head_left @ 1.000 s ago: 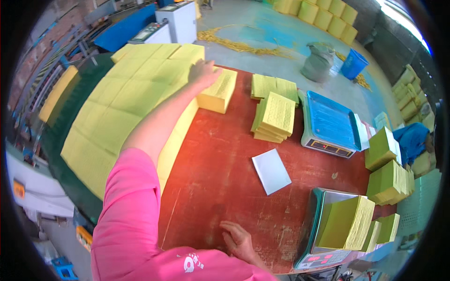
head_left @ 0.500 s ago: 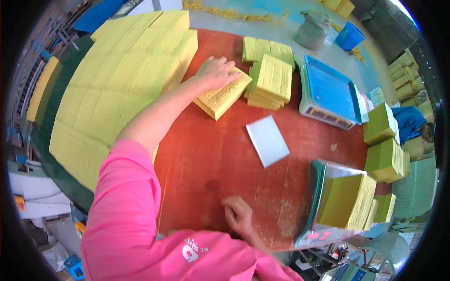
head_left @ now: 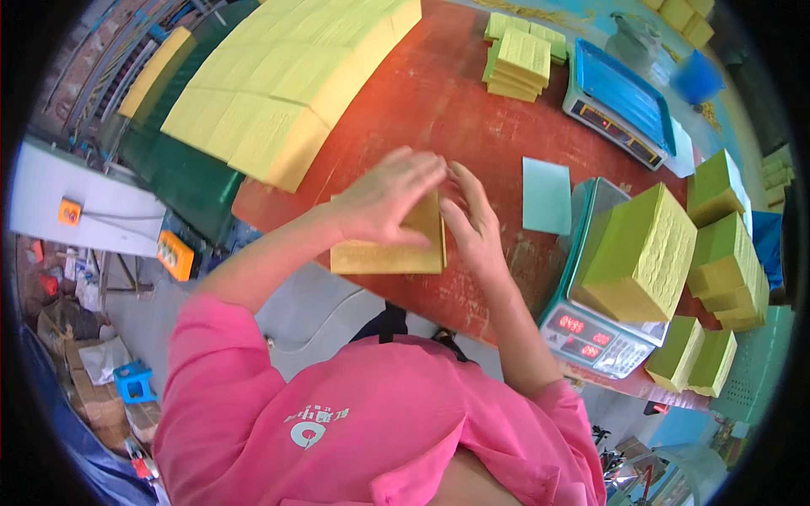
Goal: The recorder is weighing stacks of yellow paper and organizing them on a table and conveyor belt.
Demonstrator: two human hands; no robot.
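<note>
A stack of yellow embossed paper lies on the red table, close to its near edge. My left hand is over the stack, its fingers stretched out and the thumb apart, a little blurred. Beside the stack's far right corner is my right hand, with thumb and fingers spread. The fingertips of both hands come close together above the stack's far side. I cannot tell whether either hand presses on the paper. Right of my right hand, a pale blue sheet lies flat on the table.
A scale with lit red digits carries a large yellow paper block at the right. Beyond is a second scale with a blue tray. Small paper stacks stand far off. Many yellow blocks fill the far left.
My left hand has brought the yellow stack from the far side to the table's near edge. My right hand, loosely curled before, has risen and spread beside it. The view has shifted.
</note>
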